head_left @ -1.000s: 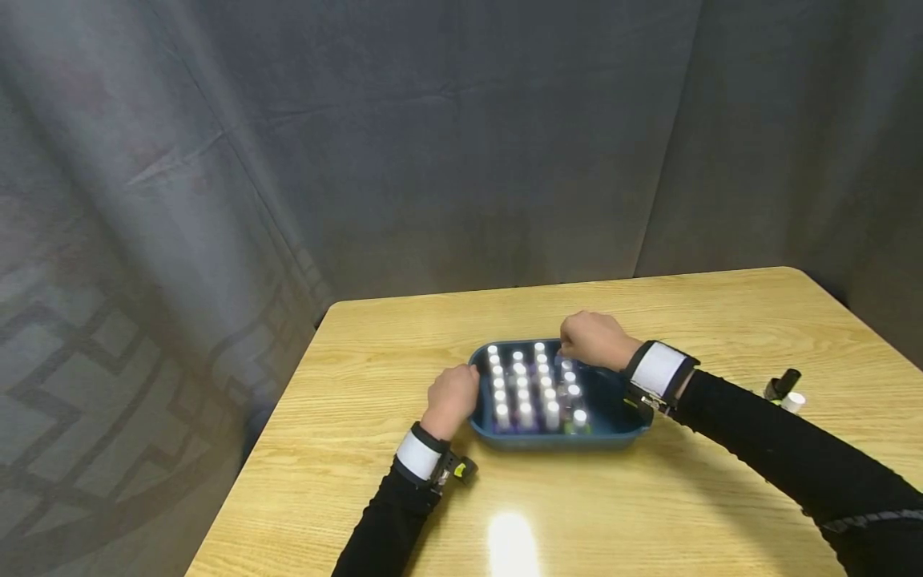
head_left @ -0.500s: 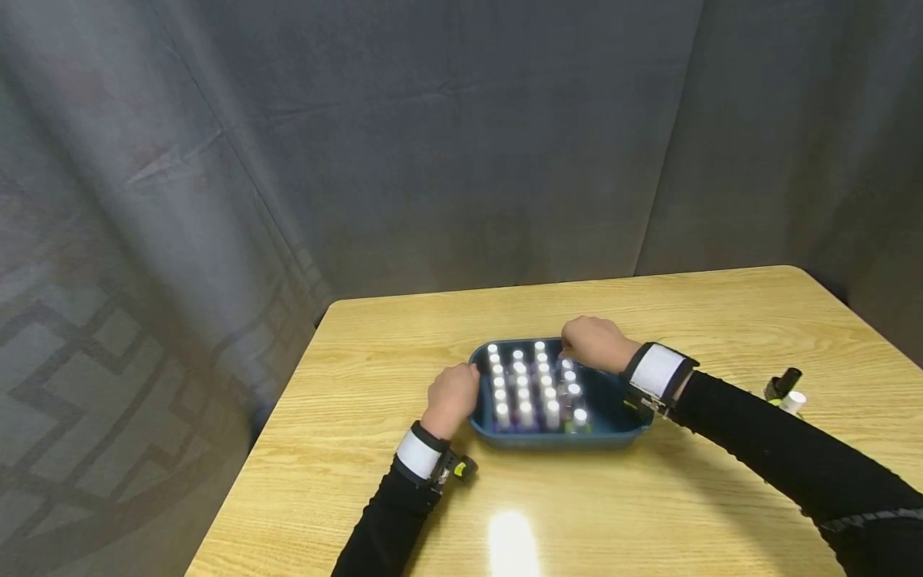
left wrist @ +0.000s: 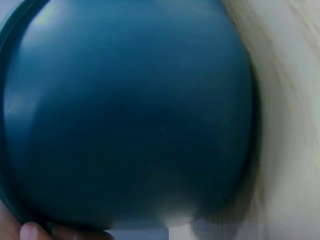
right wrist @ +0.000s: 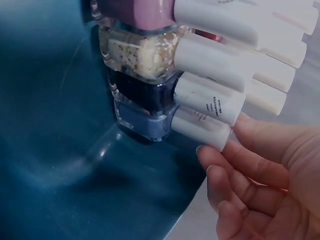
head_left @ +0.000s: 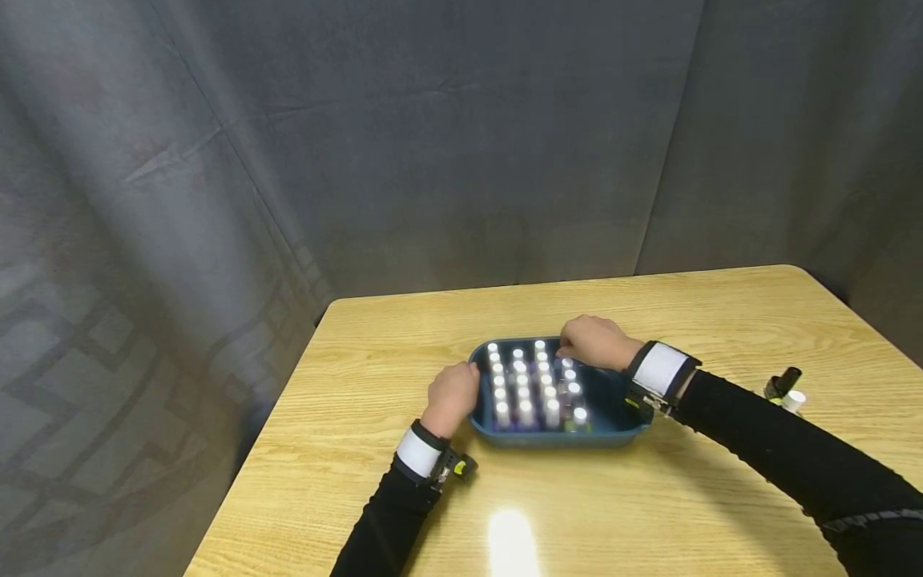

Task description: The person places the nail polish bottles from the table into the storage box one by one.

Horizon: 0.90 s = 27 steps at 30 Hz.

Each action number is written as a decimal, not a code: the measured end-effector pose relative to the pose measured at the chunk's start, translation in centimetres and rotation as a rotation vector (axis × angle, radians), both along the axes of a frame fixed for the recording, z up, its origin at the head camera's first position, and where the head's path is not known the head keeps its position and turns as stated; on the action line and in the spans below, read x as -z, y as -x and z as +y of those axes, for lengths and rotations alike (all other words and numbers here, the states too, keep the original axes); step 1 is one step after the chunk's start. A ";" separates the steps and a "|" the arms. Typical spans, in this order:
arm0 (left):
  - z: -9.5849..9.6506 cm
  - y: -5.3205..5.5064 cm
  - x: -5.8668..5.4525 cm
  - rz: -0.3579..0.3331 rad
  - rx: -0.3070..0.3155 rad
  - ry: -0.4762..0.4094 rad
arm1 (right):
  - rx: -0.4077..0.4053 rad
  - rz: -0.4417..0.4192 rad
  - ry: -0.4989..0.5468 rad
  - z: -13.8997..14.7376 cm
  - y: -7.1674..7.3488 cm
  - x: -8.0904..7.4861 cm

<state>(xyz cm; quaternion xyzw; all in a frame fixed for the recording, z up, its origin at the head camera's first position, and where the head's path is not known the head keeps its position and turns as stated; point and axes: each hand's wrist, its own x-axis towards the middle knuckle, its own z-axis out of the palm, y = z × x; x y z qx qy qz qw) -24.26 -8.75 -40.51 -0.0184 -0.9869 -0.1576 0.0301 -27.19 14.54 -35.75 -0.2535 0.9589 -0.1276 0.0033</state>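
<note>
A dark blue plastic tray [head_left: 611, 413] sits on the table, holding rows of nail polish bottles [head_left: 522, 394] with white caps. At its left end my left hand [head_left: 453, 394] grips the rim; the left wrist view shows the tray's outer wall [left wrist: 135, 110] and a few fingertips [left wrist: 32, 232]. My right hand [head_left: 597, 343] reaches in over the far side. Its thumb and fingers pinch the white cap of a grey-blue nail polish bottle [right wrist: 142, 122], which stands at the end of a row. Beside that bottle are a dark navy one [right wrist: 140, 92] and a gold-glitter one [right wrist: 145, 54].
On the right of the wooden table [head_left: 346, 385], a black-capped bottle [head_left: 782, 385] and a white-capped one [head_left: 794, 401] lie close together, beyond my right forearm. Bare tray floor [right wrist: 55, 130] shows beside the last row. Grey curtains [head_left: 461, 160] hang behind the table.
</note>
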 end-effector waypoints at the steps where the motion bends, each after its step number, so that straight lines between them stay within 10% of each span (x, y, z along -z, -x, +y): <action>1: 0.0 0.0 0.0 -0.002 -0.001 -0.001 | -0.002 0.001 0.007 0.0 0.0 0.0; 12: 0.1 0.1 0.1 -0.002 -0.003 -0.008 | 0.031 0.120 0.076 2.7 -1.1 -1.2; 27: -0.1 0.3 0.3 -0.031 -0.011 -0.033 | 0.315 0.284 0.153 12.3 -7.8 -2.5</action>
